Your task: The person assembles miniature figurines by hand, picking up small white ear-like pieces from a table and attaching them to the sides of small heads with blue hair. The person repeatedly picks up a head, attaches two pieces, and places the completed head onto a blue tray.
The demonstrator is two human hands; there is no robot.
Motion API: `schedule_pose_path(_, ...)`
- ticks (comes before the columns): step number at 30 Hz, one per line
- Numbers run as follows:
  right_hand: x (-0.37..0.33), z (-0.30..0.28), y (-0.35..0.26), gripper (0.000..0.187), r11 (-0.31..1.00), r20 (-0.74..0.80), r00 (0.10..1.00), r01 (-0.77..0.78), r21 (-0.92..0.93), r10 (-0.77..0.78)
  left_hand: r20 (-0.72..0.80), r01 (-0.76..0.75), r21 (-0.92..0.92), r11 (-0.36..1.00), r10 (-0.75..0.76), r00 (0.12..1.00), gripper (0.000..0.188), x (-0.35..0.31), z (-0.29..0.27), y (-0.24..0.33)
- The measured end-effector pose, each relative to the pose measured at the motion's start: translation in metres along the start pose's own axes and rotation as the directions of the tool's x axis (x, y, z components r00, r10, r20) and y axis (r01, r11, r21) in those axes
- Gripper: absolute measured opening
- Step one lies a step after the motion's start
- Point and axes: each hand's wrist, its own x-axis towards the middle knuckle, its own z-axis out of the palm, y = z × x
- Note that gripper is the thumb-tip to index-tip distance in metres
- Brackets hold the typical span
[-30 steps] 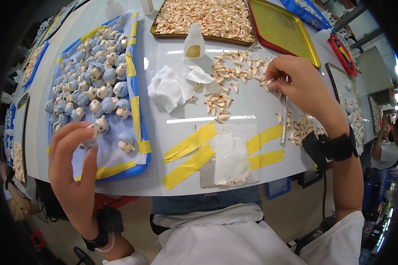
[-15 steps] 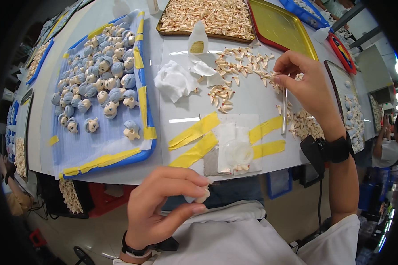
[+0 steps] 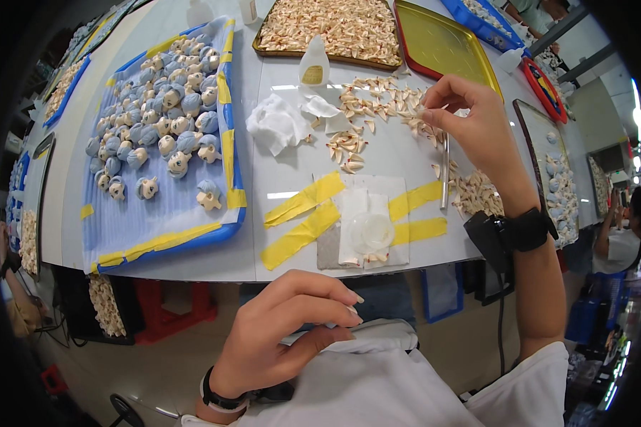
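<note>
Pointed cream pieces (image 3: pixel 388 107) lie loose just under and left of the right hand (image 3: pixel 473 121); its thumb and forefinger nearly meet, can't tell if one's caught. Left hand (image 3: pixel 285 327) curled, well apart from that pinch, hold hidden, can't tell. Best pinch one piece mid-body, sparing its red tip, without dragging neighbours.

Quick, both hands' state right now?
Left hand: curled; whether it holds anything cannot be told.
Right hand: closed in a pinch; held item cannot be told.
</note>
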Motion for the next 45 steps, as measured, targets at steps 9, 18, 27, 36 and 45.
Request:
schedule_pose_path(9, -0.017, -0.011, -0.016, 0.013, 0.963, -0.118, 0.984, -0.099, 0.249, 0.132, -0.058, 0.112, -0.222, 0.969, -0.128, 0.99, 0.023, -0.007, -0.002, -0.005)
schedule_pose_path(18, -0.078, -0.026, -0.049, 0.008, 0.943, -0.263, 0.925, -0.208, 0.26, 0.276, 0.009, 0.068, -0.526, 0.848, -0.075, 0.997, 0.026, -0.009, -0.013, -0.023)
schedule_pose_path(27, -0.113, -0.024, -0.066, 0.012, 0.742, -0.13, 0.878, -0.3, 0.599, 0.46, 0.07, 0.143, -0.555, 0.82, -0.125, 0.99, 0.03, -0.005, -0.009, -0.024)
schedule_pose_path(36, -0.116, -0.015, -0.069, 0.026, 0.473, 0.015, 0.923, -0.211, 0.855, 0.385, 0.058, 0.185, -0.595, 0.782, -0.188, 0.98, 0.033, -0.007, -0.007, -0.026)
schedule_pose_path(45, -0.099, -0.013, -0.077, 0.038, 0.849, -0.294, 0.939, 0.003, 0.529, 0.18, 0.108, 0.124, -0.526, 0.841, -0.079, 0.991, 0.039, -0.004, -0.012, -0.032)
